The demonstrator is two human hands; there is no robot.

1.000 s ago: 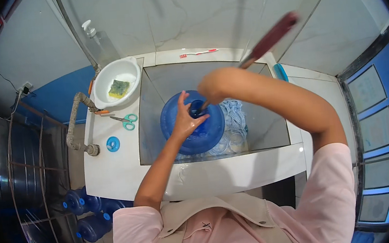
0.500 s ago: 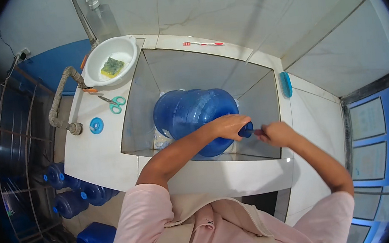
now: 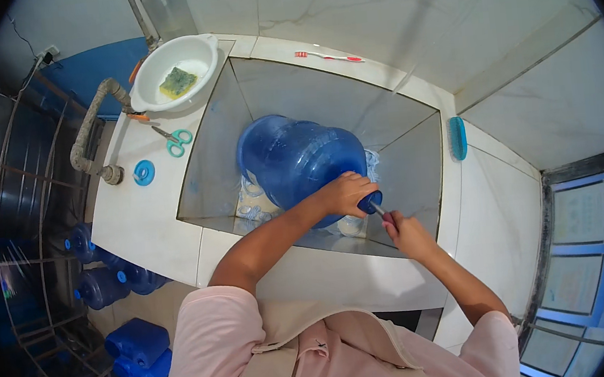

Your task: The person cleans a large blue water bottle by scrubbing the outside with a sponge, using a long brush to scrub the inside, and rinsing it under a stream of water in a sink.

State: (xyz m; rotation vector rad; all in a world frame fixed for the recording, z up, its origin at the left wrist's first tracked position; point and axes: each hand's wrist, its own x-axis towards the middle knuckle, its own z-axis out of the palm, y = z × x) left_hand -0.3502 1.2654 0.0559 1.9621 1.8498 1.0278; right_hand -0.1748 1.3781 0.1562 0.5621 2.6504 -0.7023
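Observation:
A large translucent blue water jug (image 3: 292, 157) lies on its side in the grey tiled sink (image 3: 406, 171), its mouth pointing toward me at the lower right. My left hand (image 3: 342, 193) is closed round the neck of the jug. A tool with a metal shaft and a dark reddish handle (image 3: 388, 218) goes into the mouth; my right hand (image 3: 407, 235) grips that handle. Whatever is on the tool's far end is hidden inside. Pale stringy material (image 3: 371, 169) shows under and beside the jug.
On the white counter are a white bowl (image 3: 149, 90) with a sponge (image 3: 178, 84), teal scissors (image 3: 177, 142), a blue ring (image 3: 143, 173), a toothbrush (image 3: 329, 57) and a blue brush (image 3: 457, 138). A pipe (image 3: 83, 148) rises at left; blue jugs (image 3: 101, 288) stand on the floor below.
The jug has turned from upright, mouth up, onto its side. My right hand came down from high with the tool to the lower right; my left hand followed the neck.

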